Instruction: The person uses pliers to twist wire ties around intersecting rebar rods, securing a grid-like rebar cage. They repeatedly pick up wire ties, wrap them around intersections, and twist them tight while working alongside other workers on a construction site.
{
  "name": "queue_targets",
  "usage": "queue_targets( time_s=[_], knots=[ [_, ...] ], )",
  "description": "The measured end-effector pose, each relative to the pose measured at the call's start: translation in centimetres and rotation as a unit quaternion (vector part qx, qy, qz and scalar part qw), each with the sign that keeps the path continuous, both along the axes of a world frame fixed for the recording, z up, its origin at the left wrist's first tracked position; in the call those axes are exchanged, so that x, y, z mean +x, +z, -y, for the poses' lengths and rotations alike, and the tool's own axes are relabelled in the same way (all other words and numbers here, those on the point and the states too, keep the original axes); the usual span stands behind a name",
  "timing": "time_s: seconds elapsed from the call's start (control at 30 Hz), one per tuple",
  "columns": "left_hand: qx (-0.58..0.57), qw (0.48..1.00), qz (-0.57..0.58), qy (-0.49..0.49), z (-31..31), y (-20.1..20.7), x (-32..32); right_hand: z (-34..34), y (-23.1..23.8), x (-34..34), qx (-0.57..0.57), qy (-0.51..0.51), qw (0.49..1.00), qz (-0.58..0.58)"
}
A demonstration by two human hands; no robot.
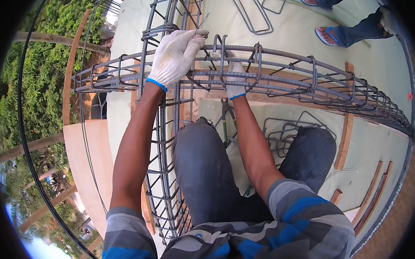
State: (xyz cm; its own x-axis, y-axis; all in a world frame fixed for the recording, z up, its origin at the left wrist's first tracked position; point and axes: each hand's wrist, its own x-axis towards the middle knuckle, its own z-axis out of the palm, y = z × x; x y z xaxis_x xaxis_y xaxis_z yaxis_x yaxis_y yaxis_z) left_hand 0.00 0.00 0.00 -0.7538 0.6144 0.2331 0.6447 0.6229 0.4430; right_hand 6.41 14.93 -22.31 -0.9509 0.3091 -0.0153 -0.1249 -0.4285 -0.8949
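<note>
My knees [206, 152] bend under the rebar cage [283, 82]; my left hand [174, 58] grips its bar, my right hand [235, 82] clasps a stirrup [220, 56].

Place: you are on an outdoor building site, up on a raised deck.
Steelwork: long grey ribbed rebar cages [284, 75] cross in front of you.
Floor: pale flat formwork sheeting [383, 137] with wooden battens [343, 144].
Surroundings: green treetops [44, 53] lie below the edge.
</note>
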Motion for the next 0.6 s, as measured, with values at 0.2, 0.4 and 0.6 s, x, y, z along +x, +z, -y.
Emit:
queue_targets(
  time_s=[0.2, 0.4, 0.6],
  knots=[
    [-0.043, 0.997, 0.060, 0.019, -1.5, -0.1, 0.1, -0.2, 1.6, 1.5, -0.182, 0.028, 0.983, 0.011],
    [0.059, 0.978, 0.199, 0.012, -3.9, -1.8, -1.8, -0.1, -2.3, 1.1, -0.056, 0.039, 0.995, -0.078],
    [0.043, 0.984, 0.169, 0.042, -4.6, -2.3, -1.0, 1.0, -0.3, 1.8, -0.039, -0.039, 0.998, 0.014]
  ],
)
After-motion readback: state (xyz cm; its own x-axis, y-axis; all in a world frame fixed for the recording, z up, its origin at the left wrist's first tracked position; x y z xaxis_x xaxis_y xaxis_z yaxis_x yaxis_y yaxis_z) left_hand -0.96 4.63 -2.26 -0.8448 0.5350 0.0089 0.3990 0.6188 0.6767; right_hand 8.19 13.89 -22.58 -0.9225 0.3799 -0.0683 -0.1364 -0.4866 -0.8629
